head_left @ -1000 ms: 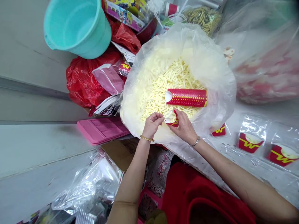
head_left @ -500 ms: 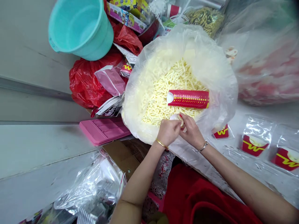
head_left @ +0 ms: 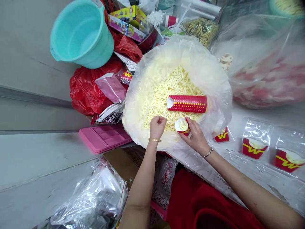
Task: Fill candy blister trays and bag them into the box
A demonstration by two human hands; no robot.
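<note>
My right hand grips a small red french-fry carton with a white inside and a yellow mark, tilted so its mouth faces up. Pale toy-like fries show in the mouth. Left of it, my left hand hovers low over the loose pale fries, fingers curled together; whatever is between them cannot be made out. These fries fill a big clear plastic bag with its rim spread wide. A nested stack of red cartons lies across the fries, just beyond both hands.
On the table to the right lie clear-wrapped filled cartons. Behind them sits a large bag of red and white pieces. At left are a turquoise bucket, red plastic bags and a pink tray. Below stands an open cardboard box.
My left hand has moved left, away from the carton, to over the loose fries. My right hand keeps the carton, whose filled mouth now shows. The view has shifted slightly.
</note>
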